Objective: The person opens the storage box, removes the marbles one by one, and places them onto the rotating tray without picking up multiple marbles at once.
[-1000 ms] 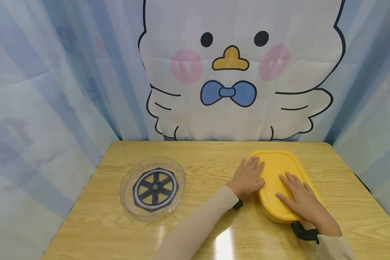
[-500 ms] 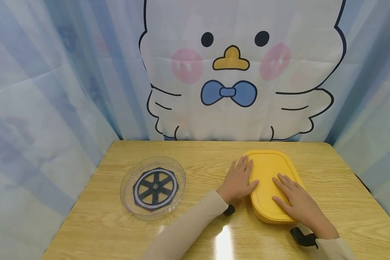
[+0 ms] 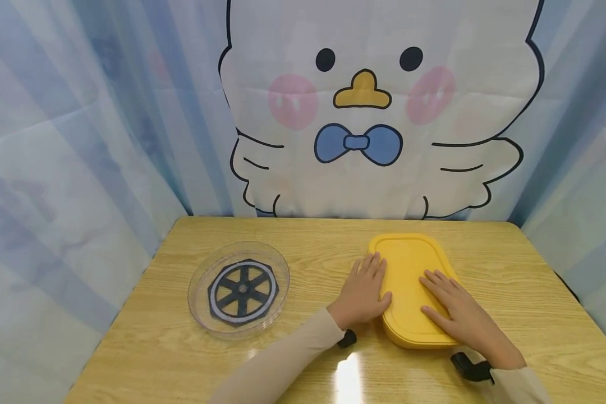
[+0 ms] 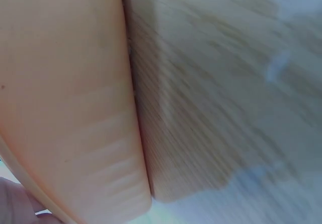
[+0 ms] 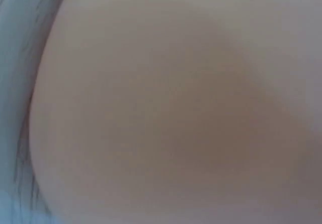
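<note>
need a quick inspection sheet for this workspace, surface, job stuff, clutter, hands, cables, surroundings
surface: wood-grain table, bright glare near the front
job's things: yellow box, lid on, sitting on the table's right half
clutter: clear round dish at left, dark spoked piece in or under it, cannot tell which
hands: left hand on the box's left edge, right hand spread on the lid; a black device at the right wrist
cables: none identified; a thin dark line by the table's right edge is too small to tell
surroundings: pale blue curtains at the sides, a cartoon figure behind
</note>
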